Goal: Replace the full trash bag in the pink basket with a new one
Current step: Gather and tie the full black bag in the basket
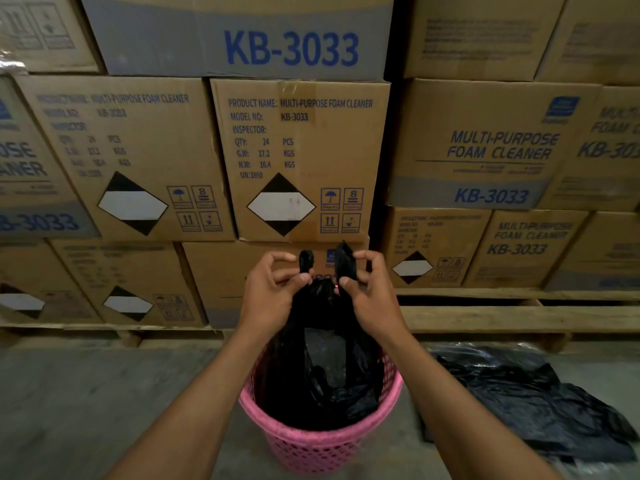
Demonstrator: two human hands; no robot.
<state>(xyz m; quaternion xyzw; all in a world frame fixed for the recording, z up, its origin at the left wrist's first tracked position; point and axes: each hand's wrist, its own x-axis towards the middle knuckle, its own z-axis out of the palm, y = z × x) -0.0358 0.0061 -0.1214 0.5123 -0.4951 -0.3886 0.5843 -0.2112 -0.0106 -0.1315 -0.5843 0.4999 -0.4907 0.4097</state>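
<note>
Hands — left [273, 289], right [370, 289] — each pinch handle of bag [322, 358], I judge to tie it before lifting from basket [311, 445]; spare bags [526, 400] on floor, near.

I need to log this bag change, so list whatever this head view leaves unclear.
- Contents of the black bag: hidden by its dark plastic, head view.
- Bottom of the pink basket: covered by the bag.
- Loose black plastic on the floor: crumpled, cut by the right edge; how many bags cannot be told.
- Bag handle ends: partly covered by the left hand and right hand.
- Left carton print: blurred.
</note>
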